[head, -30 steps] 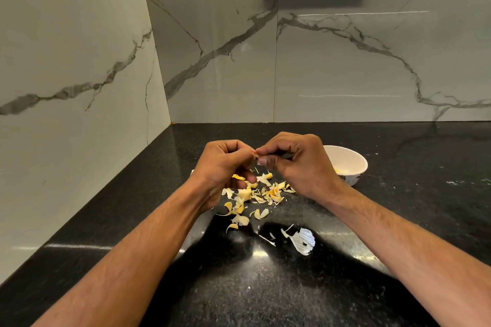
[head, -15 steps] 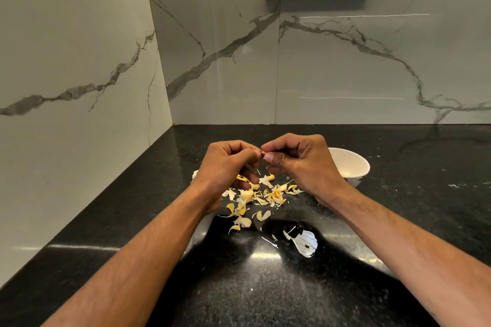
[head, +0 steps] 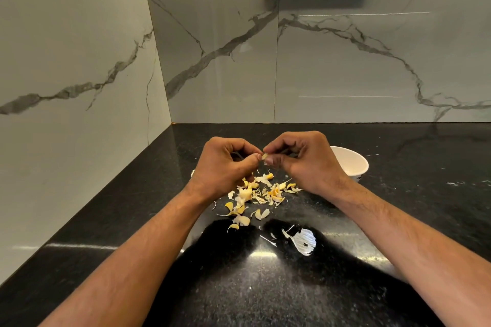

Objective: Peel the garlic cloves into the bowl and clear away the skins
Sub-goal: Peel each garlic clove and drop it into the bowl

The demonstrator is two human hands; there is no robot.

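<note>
Garlic clove (head: 264, 157), orientation unclear, pinched between left grip (head: 225, 164) and right grip (head: 305, 160).

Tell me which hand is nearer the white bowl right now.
Right. The right hand sits just in front of the white bowl, overlapping its rim in view. The left hand is farther off, beyond the right hand, both pinching a garlic clove.

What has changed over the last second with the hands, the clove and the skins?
Almost nothing. The left hand and right hand keep pinching the garlic clove between their fingertips above the pile of skins. Nothing was let go. The bowl and the pile stay put.
</note>
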